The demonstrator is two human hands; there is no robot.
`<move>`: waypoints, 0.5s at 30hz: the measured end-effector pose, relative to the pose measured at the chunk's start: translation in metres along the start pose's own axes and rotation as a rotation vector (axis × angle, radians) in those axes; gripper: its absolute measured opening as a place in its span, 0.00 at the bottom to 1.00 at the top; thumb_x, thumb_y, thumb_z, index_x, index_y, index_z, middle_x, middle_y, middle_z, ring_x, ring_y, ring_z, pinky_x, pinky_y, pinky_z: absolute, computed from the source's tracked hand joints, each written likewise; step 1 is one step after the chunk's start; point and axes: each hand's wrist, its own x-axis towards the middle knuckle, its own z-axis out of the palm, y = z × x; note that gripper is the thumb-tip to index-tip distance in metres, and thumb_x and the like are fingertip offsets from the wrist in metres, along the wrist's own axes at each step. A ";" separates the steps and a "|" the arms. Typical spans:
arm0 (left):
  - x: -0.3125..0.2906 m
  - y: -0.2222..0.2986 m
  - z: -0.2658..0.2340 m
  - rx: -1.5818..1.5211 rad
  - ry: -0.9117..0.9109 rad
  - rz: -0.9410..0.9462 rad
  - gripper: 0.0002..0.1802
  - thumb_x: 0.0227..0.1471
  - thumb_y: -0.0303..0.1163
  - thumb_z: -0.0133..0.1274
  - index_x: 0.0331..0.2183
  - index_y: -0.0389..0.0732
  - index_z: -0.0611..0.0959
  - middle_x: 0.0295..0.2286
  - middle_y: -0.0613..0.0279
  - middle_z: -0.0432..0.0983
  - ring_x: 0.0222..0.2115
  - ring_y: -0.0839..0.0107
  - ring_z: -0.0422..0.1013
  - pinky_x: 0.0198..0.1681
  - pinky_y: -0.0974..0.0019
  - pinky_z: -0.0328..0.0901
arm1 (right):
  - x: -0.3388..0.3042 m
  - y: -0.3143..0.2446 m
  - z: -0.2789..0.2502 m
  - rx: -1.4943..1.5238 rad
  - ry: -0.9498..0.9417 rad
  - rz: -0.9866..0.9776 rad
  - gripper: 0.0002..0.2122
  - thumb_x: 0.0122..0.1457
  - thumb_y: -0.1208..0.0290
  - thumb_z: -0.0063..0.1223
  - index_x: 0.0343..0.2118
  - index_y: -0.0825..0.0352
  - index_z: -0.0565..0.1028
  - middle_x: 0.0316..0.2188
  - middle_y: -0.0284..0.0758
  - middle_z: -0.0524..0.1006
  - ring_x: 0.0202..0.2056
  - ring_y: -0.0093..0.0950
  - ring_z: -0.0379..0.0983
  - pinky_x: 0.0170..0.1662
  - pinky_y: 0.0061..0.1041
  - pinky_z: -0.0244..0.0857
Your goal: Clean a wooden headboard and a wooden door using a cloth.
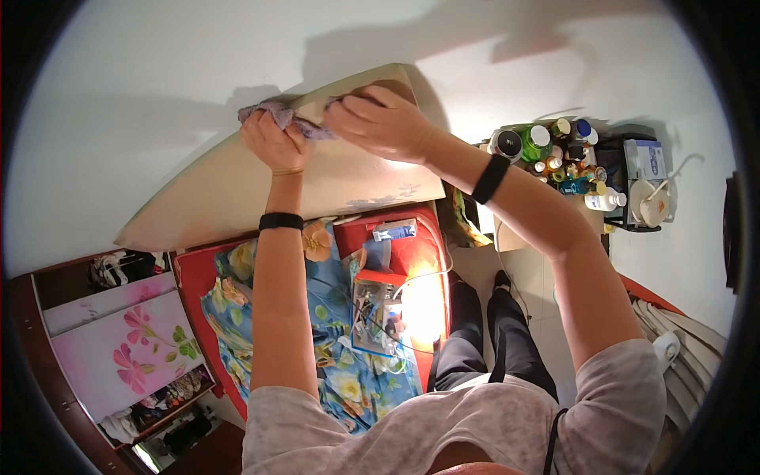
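A greyish-purple cloth (314,130) lies bunched along the top edge of a beige headboard (229,190) against the white wall. My left hand (275,144) is closed on the cloth, which bulges out above and beside its fingers. Just to the right, my right hand (380,124) curls its fingers over the same edge. Some cloth shows by its fingertips, and its palm side is hidden. Both arms reach up and forward over the bed, each with a black band at the wrist.
Below the headboard is a red bed (423,237) with a blue floral cover (317,348), a clear box of small items (376,317) and a glaring lamp (423,305). Several bottles (537,142) crowd a bedside cabinet at right. An open wardrobe (119,348) stands left.
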 end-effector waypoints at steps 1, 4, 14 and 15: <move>0.001 -0.001 -0.001 0.001 -0.002 0.005 0.18 0.53 0.42 0.42 0.36 0.35 0.71 0.33 0.49 0.68 0.32 0.49 0.64 0.36 0.49 0.57 | -0.005 0.002 0.000 0.028 0.015 0.043 0.18 0.49 0.70 0.53 0.46 0.59 0.75 0.45 0.24 0.71 0.47 0.21 0.65 0.48 0.26 0.62; 0.004 0.000 -0.003 0.009 -0.018 -0.006 0.18 0.53 0.42 0.42 0.36 0.35 0.71 0.33 0.50 0.68 0.33 0.50 0.63 0.36 0.50 0.57 | -0.017 0.021 -0.020 -0.095 0.168 0.123 0.13 0.47 0.67 0.52 0.38 0.59 0.73 0.34 0.25 0.70 0.37 0.22 0.66 0.42 0.26 0.61; 0.002 0.005 0.007 -0.017 0.016 0.000 0.17 0.54 0.42 0.41 0.36 0.37 0.70 0.33 0.50 0.67 0.32 0.51 0.63 0.35 0.50 0.57 | 0.039 -0.017 0.017 0.043 0.161 0.176 0.13 0.49 0.69 0.50 0.39 0.60 0.73 0.38 0.27 0.72 0.42 0.25 0.67 0.43 0.25 0.60; 0.003 0.004 0.003 -0.008 0.016 -0.014 0.17 0.54 0.43 0.41 0.37 0.37 0.70 0.33 0.51 0.67 0.32 0.51 0.63 0.35 0.49 0.57 | 0.040 -0.015 0.017 0.045 0.169 0.181 0.13 0.49 0.69 0.50 0.39 0.60 0.73 0.38 0.27 0.72 0.42 0.25 0.67 0.43 0.25 0.60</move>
